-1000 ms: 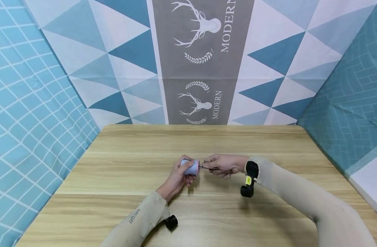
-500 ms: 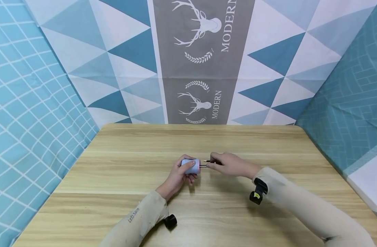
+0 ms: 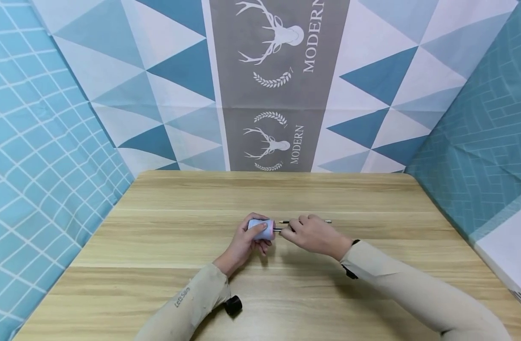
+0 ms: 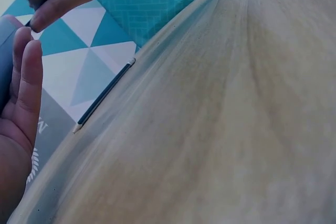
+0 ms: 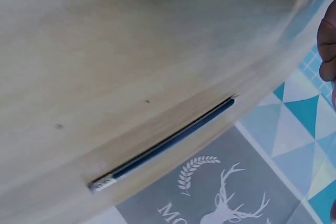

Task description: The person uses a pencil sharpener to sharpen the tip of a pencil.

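My left hand [image 3: 245, 239] grips a light blue cup-like cylinder [image 3: 257, 230] with a pink rim, lying sideways with that rim facing right. At the rim, my right hand [image 3: 313, 234] pinches a thin dark stick [image 3: 277, 230] that runs into the cylinder's end; its far part is hidden under the fingers. Just beyond the right hand, a dark pencil [image 3: 327, 221] lies on the table, partly covered by the knuckles in the head view. Both wrist views show this pencil [image 5: 168, 142] whole, with a pale sharpened tip and a light-coloured other end.
The wooden table [image 3: 179, 199] spreads around both hands, its far edge against a patterned cloth wall [image 3: 184, 94]. A white block-like surface [image 3: 509, 251] stands along the right side. A black wrist camera [image 3: 233, 305] hangs from the left sleeve.
My right hand has turned more palm-down, its wrist coming nearer. The pencil on the table now shows at both ends, where earlier it was hidden or only its tip showed.
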A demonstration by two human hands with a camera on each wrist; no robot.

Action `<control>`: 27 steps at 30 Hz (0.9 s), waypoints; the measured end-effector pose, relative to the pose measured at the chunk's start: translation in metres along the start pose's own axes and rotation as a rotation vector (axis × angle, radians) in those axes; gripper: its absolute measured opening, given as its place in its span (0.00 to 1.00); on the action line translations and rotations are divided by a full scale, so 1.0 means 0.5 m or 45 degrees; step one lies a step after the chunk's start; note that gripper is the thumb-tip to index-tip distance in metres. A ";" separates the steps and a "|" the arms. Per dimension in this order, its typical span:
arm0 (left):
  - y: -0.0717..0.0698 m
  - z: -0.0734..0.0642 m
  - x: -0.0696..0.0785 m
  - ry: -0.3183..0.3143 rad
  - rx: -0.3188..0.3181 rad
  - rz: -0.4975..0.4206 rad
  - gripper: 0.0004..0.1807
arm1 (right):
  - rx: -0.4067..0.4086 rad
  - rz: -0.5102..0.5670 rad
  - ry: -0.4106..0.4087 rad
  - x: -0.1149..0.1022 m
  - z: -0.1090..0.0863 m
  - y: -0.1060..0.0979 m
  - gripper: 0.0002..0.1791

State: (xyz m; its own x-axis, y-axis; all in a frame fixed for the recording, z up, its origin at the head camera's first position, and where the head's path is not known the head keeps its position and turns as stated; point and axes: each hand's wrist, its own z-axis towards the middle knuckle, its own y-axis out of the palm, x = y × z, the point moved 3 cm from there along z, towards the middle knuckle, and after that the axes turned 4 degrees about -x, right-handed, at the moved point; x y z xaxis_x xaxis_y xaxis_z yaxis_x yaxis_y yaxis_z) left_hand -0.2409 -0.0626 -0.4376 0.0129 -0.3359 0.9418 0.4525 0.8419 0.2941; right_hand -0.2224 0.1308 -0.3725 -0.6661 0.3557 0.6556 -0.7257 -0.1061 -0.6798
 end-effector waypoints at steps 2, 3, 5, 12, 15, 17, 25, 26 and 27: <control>-0.001 0.000 0.001 0.001 0.020 -0.001 0.06 | 0.014 0.048 0.003 0.001 0.007 0.003 0.23; -0.002 0.000 0.002 0.000 0.028 0.000 0.06 | 0.019 0.086 0.006 0.002 0.010 0.004 0.23; -0.002 -0.001 0.002 -0.012 0.044 -0.005 0.07 | 0.014 0.192 0.012 0.004 0.015 0.008 0.21; -0.001 -0.001 0.002 -0.046 0.065 -0.010 0.12 | -0.222 1.130 0.246 0.025 0.032 0.027 0.14; -0.001 -0.001 0.000 -0.046 0.060 -0.004 0.12 | -0.455 1.628 0.433 0.041 0.036 0.034 0.16; -0.002 -0.002 0.000 -0.037 0.058 -0.007 0.12 | -0.625 1.968 0.590 0.047 0.034 0.044 0.18; -0.001 -0.002 0.003 0.008 0.050 -0.032 0.08 | -0.903 2.769 0.957 0.047 0.016 0.084 0.18; 0.000 -0.001 0.002 0.008 0.049 -0.027 0.10 | -0.897 2.774 0.955 0.047 0.014 0.087 0.18; 0.000 -0.001 0.002 0.009 0.050 -0.023 0.10 | -0.888 2.765 0.951 0.046 0.013 0.088 0.18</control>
State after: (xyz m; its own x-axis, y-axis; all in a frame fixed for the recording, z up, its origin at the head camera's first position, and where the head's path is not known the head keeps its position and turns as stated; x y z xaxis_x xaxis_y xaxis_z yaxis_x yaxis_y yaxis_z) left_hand -0.2405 -0.0633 -0.4368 0.0111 -0.3543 0.9351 0.4173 0.8514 0.3177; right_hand -0.2709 0.1284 -0.3853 0.1791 0.3612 -0.9151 0.8744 -0.4848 -0.0203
